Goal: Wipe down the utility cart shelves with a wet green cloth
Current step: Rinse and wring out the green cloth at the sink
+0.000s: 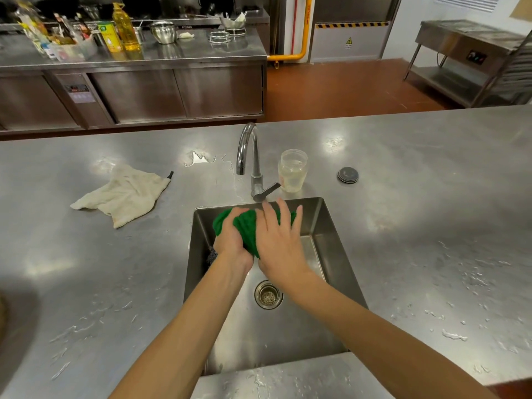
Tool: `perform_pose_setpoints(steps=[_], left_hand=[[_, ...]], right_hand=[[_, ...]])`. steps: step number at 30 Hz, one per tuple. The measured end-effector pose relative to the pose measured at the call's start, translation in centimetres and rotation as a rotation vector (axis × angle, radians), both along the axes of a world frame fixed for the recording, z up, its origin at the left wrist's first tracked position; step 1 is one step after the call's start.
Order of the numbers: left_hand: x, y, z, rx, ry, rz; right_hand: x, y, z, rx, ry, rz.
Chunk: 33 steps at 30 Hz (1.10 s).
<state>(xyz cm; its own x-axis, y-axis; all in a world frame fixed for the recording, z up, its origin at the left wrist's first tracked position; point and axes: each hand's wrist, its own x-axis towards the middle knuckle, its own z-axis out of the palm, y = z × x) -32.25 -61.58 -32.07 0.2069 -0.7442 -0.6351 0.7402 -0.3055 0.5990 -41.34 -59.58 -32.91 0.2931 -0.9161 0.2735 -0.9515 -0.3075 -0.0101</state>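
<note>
A bunched green cloth [248, 229] is held over the steel sink [328, 226]. My left hand [230, 240] grips its left side with closed fingers. My right hand [280, 241] lies over the cloth's right side, fingers spread and pressing on it, so much of the cloth is hidden. The curved tap [250, 156] stands just behind the sink with no water seen running. No utility cart is in view.
A crumpled beige rag [123, 194] lies left of the sink on the wet steel counter [417, 226]. A clear jar [292, 170] and a dark round lid [348, 175] sit behind the sink. The drain [268, 294] is below my wrists. A dark scourer [211, 254] lies at the sink's left wall.
</note>
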Motion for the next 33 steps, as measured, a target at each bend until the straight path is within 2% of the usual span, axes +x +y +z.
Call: perform_pose_setpoints(steps=[2, 4, 7, 10, 12, 16, 19, 22, 25, 29, 33], left_hand=[[0.1, -0.2, 0.8, -0.021, 0.062, -0.019], [0.1, -0.5, 1.6, -0.029, 0.109, -0.004], [0.0, -0.3, 2.2, -0.05, 0.2, 0.035], [-0.2, -0.3, 1.8, -0.04, 0.227, -0.002], [-0.2, -0.5, 1.8, -0.019, 0.233, -0.039], [-0.1, -1.2, 2.1, -0.032, 0.081, -0.094], [-0.1, -1.4, 1.4, -0.078, -0.083, -0.035], [-0.2, -1.3, 1.4, -0.166, -0.24, 0.03], [0.1, -1.5, 1.8, -0.329, -0.33, 0.004], [1.3, -1.4, 2.5, -0.491, -0.388, -0.144], [2.7, -1.6, 3.4, -0.59, -0.292, -0.388]], right_hand=[[0.4, 0.1, -0.1, -0.055, -0.08, 0.015], [0.0, -0.1, -0.6, -0.199, -0.14, 0.151], [-1.1, -0.7, -1.3, -0.408, -0.108, 0.366], [-1.3, -1.7, -1.2, -0.498, -0.043, 0.319], [-1.4, -2.7, -0.7, -0.468, 0.003, 0.249], [-2.0, -3.9, 0.3, -0.207, -0.001, 0.075], [-2.6, -3.8, 1.5, 0.066, -0.11, 0.066], [-2.6, -3.4, 2.2, 0.275, -0.314, -0.003], [-2.2, -2.6, 2.5, 0.501, -0.563, -0.032], [-1.4, -1.7, 3.0, 0.729, -0.805, 0.063], [-0.7, -0.6, 3.8, 0.996, -1.135, 0.082]])
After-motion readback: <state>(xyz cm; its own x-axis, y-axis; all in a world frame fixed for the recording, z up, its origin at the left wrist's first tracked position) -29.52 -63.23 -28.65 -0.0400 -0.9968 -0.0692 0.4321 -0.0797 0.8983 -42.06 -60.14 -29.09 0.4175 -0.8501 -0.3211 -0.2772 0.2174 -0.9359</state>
